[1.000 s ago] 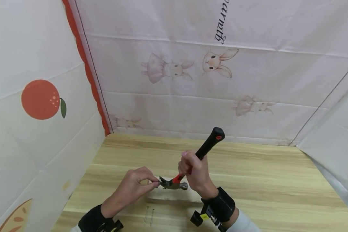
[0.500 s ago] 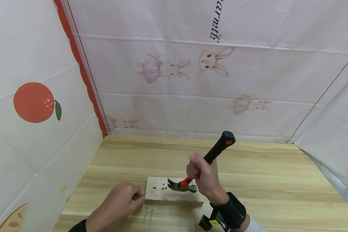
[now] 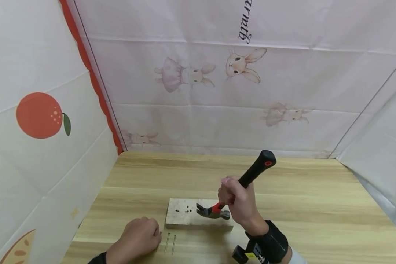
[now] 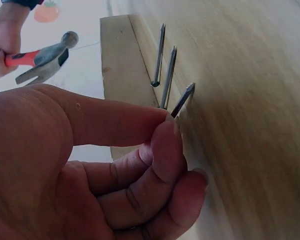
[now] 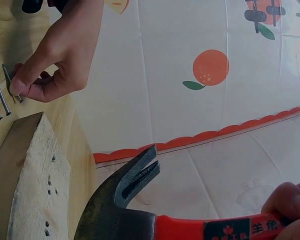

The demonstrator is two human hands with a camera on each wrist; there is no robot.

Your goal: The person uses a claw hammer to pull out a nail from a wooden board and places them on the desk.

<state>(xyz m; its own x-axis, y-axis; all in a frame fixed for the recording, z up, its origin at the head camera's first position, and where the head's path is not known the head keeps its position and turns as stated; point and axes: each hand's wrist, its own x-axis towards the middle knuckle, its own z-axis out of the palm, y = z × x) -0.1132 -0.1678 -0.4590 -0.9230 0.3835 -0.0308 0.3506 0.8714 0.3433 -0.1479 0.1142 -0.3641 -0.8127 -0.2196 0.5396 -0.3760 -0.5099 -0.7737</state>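
Note:
My left hand (image 3: 136, 234) is low over the table, left of the wooden block (image 3: 198, 226). Its thumb and forefinger pinch a nail (image 4: 184, 100), whose pointed end sticks out past the fingertips in the left wrist view. Two more nails (image 3: 167, 242) lie side by side on the table just right of that hand. My right hand (image 3: 239, 203) grips a claw hammer (image 3: 257, 168) partway along its black and red handle. The hammer head (image 5: 115, 212) hangs above the right part of the block, claw pointing left. Several dark holes or marks (image 3: 188, 209) dot the block's top.
A light wood-grain table (image 3: 297, 190) carries everything. Behind it hangs a pale cloth with printed rabbits (image 3: 239, 66); another cloth with a printed orange (image 3: 39, 115) covers the left side. A black band with a camera (image 3: 267, 242) wraps the right wrist.
The left hand has drawn back from the hammer claw, down and left off the block to the table beside the nails. The right hand has shifted the hammer slightly right.

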